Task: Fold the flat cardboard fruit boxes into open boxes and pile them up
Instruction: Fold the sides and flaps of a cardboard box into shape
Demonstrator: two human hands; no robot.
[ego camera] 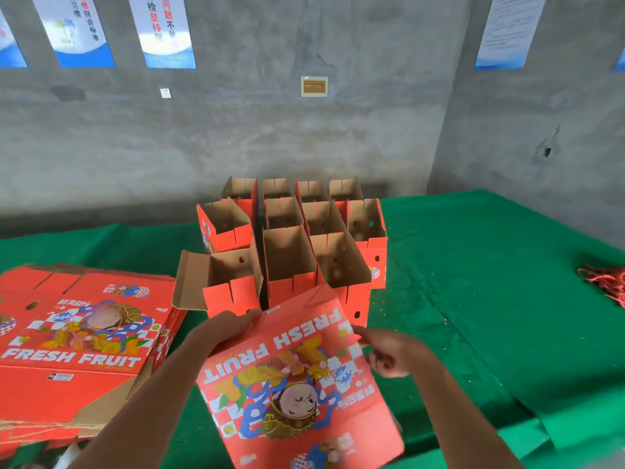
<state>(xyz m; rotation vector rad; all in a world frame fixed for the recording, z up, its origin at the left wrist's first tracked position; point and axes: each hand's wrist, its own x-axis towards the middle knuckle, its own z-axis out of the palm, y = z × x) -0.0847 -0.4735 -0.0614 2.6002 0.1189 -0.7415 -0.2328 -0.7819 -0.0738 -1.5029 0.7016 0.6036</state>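
A red printed fruit box (297, 384) is in front of me, still flattened and turned so its "FRESH FRUIT" lettering reads upside down. My left hand (225, 328) grips its upper left edge. My right hand (389, 353) holds its right edge with curled fingers. A stack of flat red boxes (77, 336) lies on the left of the green table. Several folded open boxes (291, 238) stand in rows behind the one I hold, their brown insides showing.
The table has a green cloth (490, 282) that runs to the right and meets a grey concrete wall (304, 130). A bundle of red strings (605, 282) lies at the far right edge. Small crumbs dot the cloth on the right.
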